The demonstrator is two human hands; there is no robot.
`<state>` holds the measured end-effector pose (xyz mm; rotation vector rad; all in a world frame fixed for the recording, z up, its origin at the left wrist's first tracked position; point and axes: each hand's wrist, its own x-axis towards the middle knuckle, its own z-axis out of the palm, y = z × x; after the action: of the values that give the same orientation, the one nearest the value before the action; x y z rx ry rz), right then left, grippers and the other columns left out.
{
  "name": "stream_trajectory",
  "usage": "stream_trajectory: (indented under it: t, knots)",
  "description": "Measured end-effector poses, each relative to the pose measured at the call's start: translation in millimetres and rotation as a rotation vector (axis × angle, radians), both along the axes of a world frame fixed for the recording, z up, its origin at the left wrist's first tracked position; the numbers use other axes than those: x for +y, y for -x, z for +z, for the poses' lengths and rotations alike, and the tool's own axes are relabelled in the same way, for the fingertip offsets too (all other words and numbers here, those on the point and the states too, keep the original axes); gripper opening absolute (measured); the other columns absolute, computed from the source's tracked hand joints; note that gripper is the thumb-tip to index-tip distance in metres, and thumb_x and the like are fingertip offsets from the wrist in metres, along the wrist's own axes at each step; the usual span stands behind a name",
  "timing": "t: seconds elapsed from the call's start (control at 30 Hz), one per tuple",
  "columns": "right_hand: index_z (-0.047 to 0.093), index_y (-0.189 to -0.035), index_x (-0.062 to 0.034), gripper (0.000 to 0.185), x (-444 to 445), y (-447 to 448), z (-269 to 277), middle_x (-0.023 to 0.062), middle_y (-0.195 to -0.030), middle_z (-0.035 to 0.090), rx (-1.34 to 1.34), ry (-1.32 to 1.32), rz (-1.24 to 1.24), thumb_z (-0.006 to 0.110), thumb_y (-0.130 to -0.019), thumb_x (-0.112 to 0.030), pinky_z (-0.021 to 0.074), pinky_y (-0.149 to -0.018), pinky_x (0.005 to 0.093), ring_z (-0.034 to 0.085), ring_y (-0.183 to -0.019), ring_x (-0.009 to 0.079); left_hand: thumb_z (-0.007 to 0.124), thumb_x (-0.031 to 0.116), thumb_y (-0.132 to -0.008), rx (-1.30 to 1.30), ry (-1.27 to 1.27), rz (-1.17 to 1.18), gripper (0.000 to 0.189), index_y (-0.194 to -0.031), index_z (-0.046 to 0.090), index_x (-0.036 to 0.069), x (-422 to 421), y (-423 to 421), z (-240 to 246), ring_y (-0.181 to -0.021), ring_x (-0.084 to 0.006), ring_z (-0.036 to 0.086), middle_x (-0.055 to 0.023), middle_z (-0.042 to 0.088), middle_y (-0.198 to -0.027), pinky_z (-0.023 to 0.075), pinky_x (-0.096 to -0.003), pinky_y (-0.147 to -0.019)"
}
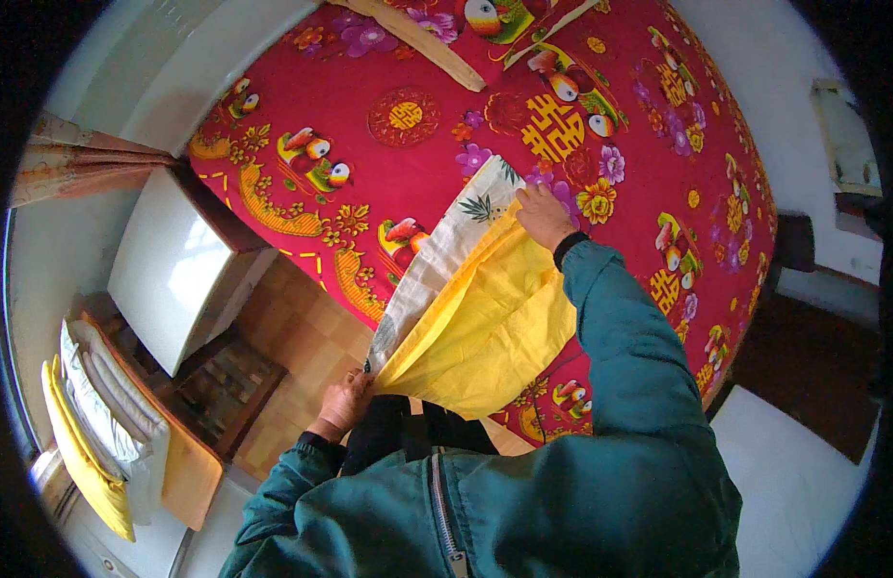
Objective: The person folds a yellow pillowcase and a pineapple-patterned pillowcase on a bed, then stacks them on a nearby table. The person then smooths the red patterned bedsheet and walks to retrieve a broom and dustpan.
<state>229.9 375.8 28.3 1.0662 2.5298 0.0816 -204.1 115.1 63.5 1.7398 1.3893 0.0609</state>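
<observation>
A yellow cloth (489, 325) with a white, pineapple-printed band (446, 246) along its upper left side stretches between my hands; it looks like a pillowcase or similar cover. At the lower left corner, my left hand (345, 401) pinches the fabric. My right hand (546, 217) grips the other end of the yellow edge, over the bed. Beneath the cloth spreads a red bedspread (446, 155) with flowers, birds and gold characters. The lower part of the cloth hangs in loose folds near my body.
Two wooden strips (432, 47) lie at the bed's far side. A white-topped cabinet (171, 267) stands left of the bed. Folded white and yellow textiles (103, 426) rest on a wooden chair (193, 480) at the lower left. A curtain (92, 159) hangs above.
</observation>
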Motion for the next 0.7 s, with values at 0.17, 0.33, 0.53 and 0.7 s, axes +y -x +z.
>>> stream_trajectory:
  t: [0.17,0.33,0.53,0.7]
  knots:
    - [0.064,-0.096,-0.0093,0.021,6.5,-2.0,7.3,0.0106,-0.114,0.058,0.077,0.040,0.058,0.050,-0.083,-0.016,0.0333,-0.103,0.0469,0.047,-0.117,0.0312,0.058,0.019,-0.084,-0.044,0.039,-0.051,0.017,-0.095,0.061,0.007,2.9,5.6,-8.8,-0.082,-0.0348,0.061,-0.0140,0.062,-0.089,0.0516,-0.0431,-0.071]
    - [0.059,-0.107,-0.0095,0.025,25.6,6.9,-0.8,0.0111,-0.116,0.057,0.041,0.219,-0.156,0.047,-0.085,-0.014,0.0324,-0.104,0.0469,0.043,-0.120,0.0353,0.057,0.021,-0.084,-0.047,0.094,-0.073,0.019,-0.096,0.061,0.007,8.1,9.7,-16.7,-0.082,-0.0348,0.061,-0.0148,0.061,-0.088,0.0511,-0.0433,-0.071]
    - [0.063,-0.094,-0.0106,0.019,39.6,5.2,-1.8,0.0140,-0.101,0.060,-0.114,0.200,-0.352,0.052,-0.079,-0.011,0.0436,-0.087,0.0469,0.054,-0.104,0.0340,0.055,0.022,-0.087,-0.048,0.208,-0.083,0.019,-0.095,0.060,0.005,12.5,14.1,-28.5,-0.085,-0.0382,0.060,-0.0184,0.060,-0.092,0.0493,-0.0455,-0.073]
    - [0.064,-0.075,-0.0096,0.004,55.4,-22.3,43.1,0.0111,-0.087,0.060,0.005,0.221,-0.386,0.061,-0.072,-0.009,0.0450,-0.078,0.0420,0.056,-0.092,0.0325,0.055,0.021,-0.088,-0.090,0.241,-0.059,0.020,-0.094,0.059,0.003,13.9,17.8,-30.3,-0.087,-0.0399,0.058,-0.0209,0.059,-0.093,0.0485,-0.0465,-0.074]
